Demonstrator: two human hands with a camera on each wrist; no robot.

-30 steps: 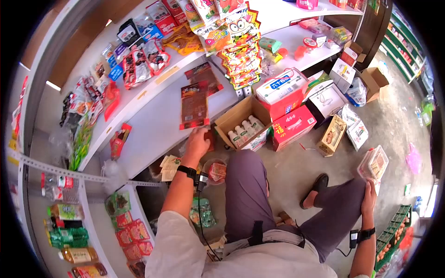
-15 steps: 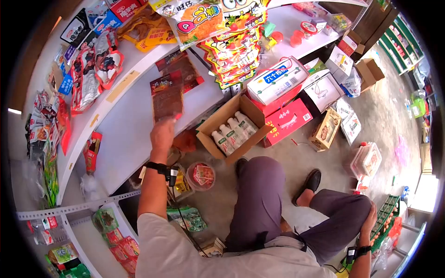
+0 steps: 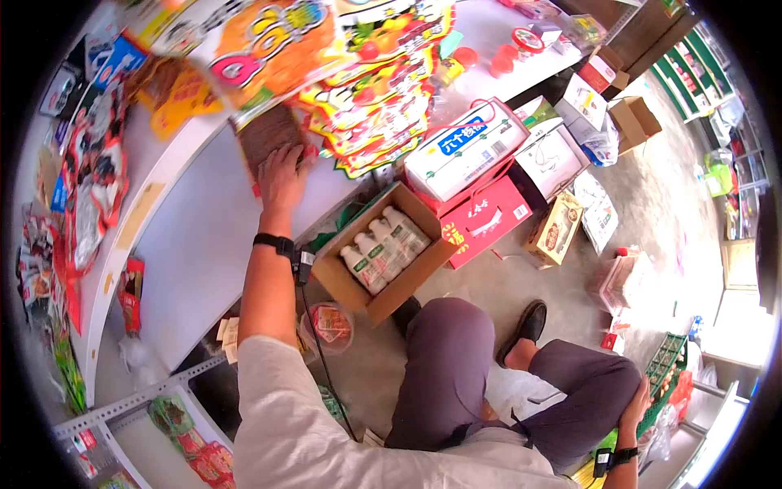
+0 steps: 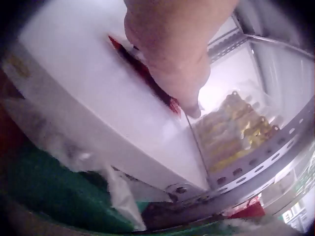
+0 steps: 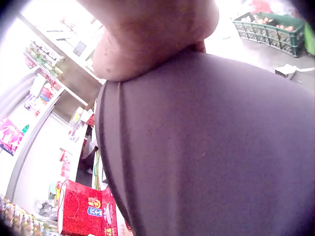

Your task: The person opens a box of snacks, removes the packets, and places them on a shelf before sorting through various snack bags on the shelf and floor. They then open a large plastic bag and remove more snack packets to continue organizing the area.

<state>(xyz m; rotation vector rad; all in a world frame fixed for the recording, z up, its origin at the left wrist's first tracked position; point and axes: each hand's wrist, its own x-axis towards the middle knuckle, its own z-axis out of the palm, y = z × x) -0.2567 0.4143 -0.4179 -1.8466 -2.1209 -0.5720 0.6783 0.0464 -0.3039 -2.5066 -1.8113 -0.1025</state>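
On the lower white shelf, a brown-and-red flat packet [image 3: 270,137] lies partly under my left hand [image 3: 282,181], whose fingers rest over its near part. In the left wrist view, the left hand [image 4: 174,49] covers much of the dark red packet [image 4: 142,73]; its fingertips are mostly hidden. Colourful hanging candy bags [image 3: 281,49] overlap the packet's far end in the head view. My right hand [image 3: 637,403] rests on the right knee, holding nothing visible; the right wrist view shows this hand [image 5: 157,37] on the purple-grey trouser cloth [image 5: 206,142].
An open carton [image 3: 423,273] of white bottles stands beside the shelf, near a red box [image 3: 489,218] and a white box [image 3: 464,147]. A round tub [image 3: 330,326] sits on the floor. Snack bags fill the upper shelf [image 3: 155,183]. A green crate [image 5: 270,35] stands right.
The left hand has moved farther in over the packet, from its near edge onto its surface. The head view has shifted, with the hanging bags looking larger. The right hand stays on the knee.
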